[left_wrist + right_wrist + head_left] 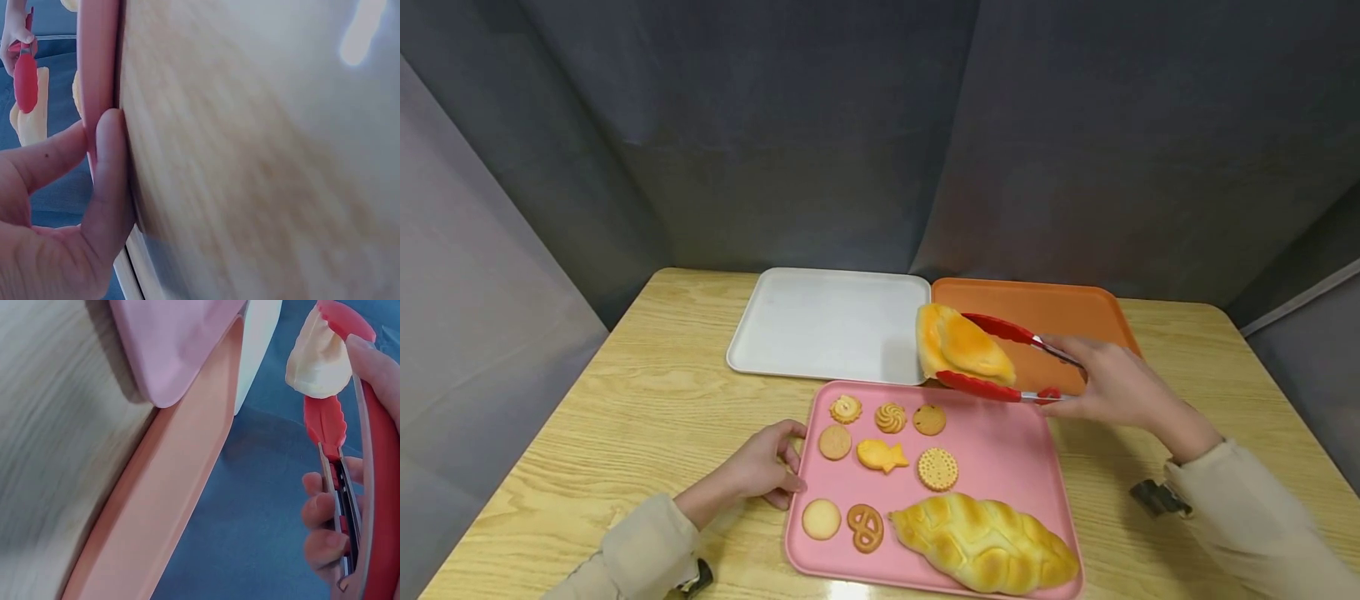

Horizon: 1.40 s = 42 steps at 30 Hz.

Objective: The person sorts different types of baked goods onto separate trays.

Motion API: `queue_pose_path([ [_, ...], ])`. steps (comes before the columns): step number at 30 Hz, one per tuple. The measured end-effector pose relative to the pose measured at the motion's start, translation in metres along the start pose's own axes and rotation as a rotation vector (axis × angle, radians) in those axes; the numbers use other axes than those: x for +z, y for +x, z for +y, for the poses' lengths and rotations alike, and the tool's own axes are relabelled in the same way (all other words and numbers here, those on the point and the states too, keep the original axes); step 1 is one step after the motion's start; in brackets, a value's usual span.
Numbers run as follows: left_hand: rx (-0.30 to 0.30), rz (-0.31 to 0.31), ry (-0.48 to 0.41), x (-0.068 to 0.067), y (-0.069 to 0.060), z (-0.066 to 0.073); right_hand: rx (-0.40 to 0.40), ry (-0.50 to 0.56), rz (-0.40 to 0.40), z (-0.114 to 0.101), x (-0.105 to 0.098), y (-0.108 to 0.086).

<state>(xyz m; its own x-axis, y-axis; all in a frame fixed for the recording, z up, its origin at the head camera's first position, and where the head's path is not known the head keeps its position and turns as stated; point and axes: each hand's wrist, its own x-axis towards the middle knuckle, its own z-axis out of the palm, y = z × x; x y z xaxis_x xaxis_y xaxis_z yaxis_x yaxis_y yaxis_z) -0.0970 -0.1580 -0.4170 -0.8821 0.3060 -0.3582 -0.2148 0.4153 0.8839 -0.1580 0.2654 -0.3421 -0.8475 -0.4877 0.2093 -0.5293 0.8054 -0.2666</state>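
Observation:
My right hand [1112,387] grips red-tipped tongs [981,388]. A folded golden bread [966,342] is clamped between the tong tips, up off the trays, near where the white, orange and pink trays meet. At the left rim of the pink tray [1000,450] is my left hand [758,467]. The left wrist view shows its thumb and finger [111,156] pinching that rim. On the pink tray lie a large braided loaf [988,542], a fish-shaped cookie [882,456], a pretzel [866,528] and several round cookies.
Behind the pink tray stand a white tray [831,325] on the left and an orange tray [1037,304] on the right, partly covered by the bread, tongs and right hand. All sit on a wooden table [625,392]. Dark curtains [790,133] hang behind it.

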Motion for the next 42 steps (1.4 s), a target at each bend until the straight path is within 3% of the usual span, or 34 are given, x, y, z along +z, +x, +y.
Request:
queue_pose_path([
  [10, 0.000, 0.001, -0.002, -0.002, 0.000, 0.001, 0.019, -0.003, -0.035, -0.003, 0.004, 0.029],
  [17, 0.001, 0.002, -0.002, -0.002, 0.000, 0.000, 0.084, 0.010, -0.093, -0.007, 0.006, 0.048],
  [42, 0.000, -0.001, -0.002, -0.001, 0.002, 0.000, 0.093, 0.026, -0.190, -0.015, 0.028, 0.123],
])
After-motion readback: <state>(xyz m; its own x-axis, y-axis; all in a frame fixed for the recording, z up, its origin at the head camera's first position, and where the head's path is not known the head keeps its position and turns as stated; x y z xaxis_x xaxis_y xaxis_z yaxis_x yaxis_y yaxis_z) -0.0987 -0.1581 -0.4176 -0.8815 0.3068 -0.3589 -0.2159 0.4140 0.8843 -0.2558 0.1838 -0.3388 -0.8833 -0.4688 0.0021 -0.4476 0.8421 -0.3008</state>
